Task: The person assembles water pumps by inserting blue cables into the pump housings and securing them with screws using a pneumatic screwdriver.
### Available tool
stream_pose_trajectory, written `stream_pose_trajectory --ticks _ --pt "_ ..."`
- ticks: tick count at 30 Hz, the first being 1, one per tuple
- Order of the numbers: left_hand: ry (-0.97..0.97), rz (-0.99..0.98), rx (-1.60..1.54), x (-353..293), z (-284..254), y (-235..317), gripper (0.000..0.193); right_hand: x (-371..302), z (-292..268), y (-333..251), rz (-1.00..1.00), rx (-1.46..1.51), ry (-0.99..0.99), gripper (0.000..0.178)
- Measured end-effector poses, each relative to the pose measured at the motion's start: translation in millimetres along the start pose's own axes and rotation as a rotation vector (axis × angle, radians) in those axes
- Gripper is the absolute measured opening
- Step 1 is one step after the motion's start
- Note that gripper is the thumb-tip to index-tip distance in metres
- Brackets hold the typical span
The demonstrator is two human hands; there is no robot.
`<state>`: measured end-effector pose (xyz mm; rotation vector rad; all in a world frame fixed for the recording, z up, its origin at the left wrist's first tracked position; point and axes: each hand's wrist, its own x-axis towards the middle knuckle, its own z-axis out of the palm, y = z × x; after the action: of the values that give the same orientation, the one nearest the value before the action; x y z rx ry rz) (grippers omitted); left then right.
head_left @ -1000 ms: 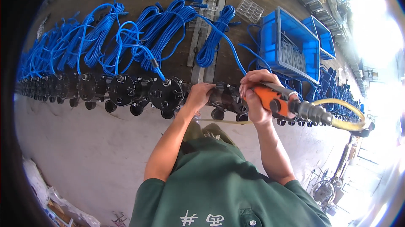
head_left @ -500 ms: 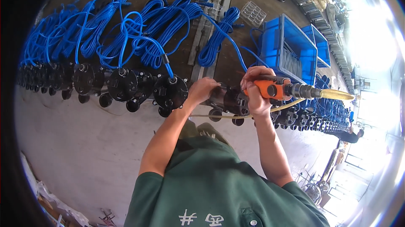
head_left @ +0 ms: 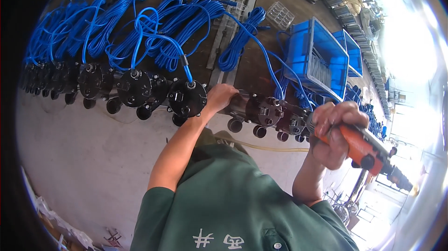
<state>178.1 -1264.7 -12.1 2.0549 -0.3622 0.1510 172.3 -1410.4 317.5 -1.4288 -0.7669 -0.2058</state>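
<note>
My left hand (head_left: 222, 97) rests with curled fingers at the end of a black cylindrical pump (head_left: 241, 104), gripping it; the fingertips are partly hidden. My right hand (head_left: 335, 127) is wrapped around an orange and black air screwdriver (head_left: 361, 148), held up to the right of that pump and near me. The driver's rear fittings point to the lower right, while its front end by the pumps is hard to make out. Just left of my left hand stands another black pump (head_left: 187, 98) with a round end plate and a blue cable rising from it.
Black pumps (head_left: 135, 88) form a long row across the view. Coiled blue cables (head_left: 191, 22) lie on the far side. Blue crates (head_left: 305, 71) holding grey rods stand at the right. A yellow hose (head_left: 275, 149) runs below the row. Metal rails (head_left: 233, 22) cross the floor.
My right hand has moved right and toward me with the air screwdriver, which has tilted downward at its rear and come away from the pump. My left hand has hardly moved.
</note>
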Motion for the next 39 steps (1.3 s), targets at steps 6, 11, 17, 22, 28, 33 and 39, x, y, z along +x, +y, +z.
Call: stream_pose_trajectory --ticks 6,11,17,22,28,33,39 --pt "0.047 0.006 -0.009 1 5 -1 0.021 -41 0 74 0.238 -0.025 0.105 0.025" --pt "0.045 0.009 -0.007 -4 8 -4 0.022 -19 0 68 0.218 0.024 0.086 0.032" --pt "0.008 0.001 0.008 -2 6 -3 0.022 -30 4 100 0.361 -0.027 0.010 0.028" --pt "0.022 0.005 0.028 -3 8 -3 0.019 -41 4 120 0.293 0.029 -0.031 0.026" --pt "-0.055 0.024 0.068 5 7 -10 0.017 -42 10 112 0.340 -0.061 -0.012 0.027" --pt "-0.103 0.043 0.118 2 16 -24 0.018 -43 7 122 0.298 -0.071 -0.019 0.022" --pt "-0.061 0.013 0.084 7 12 -13 0.013 -37 5 121 0.279 -0.036 -0.004 0.034"
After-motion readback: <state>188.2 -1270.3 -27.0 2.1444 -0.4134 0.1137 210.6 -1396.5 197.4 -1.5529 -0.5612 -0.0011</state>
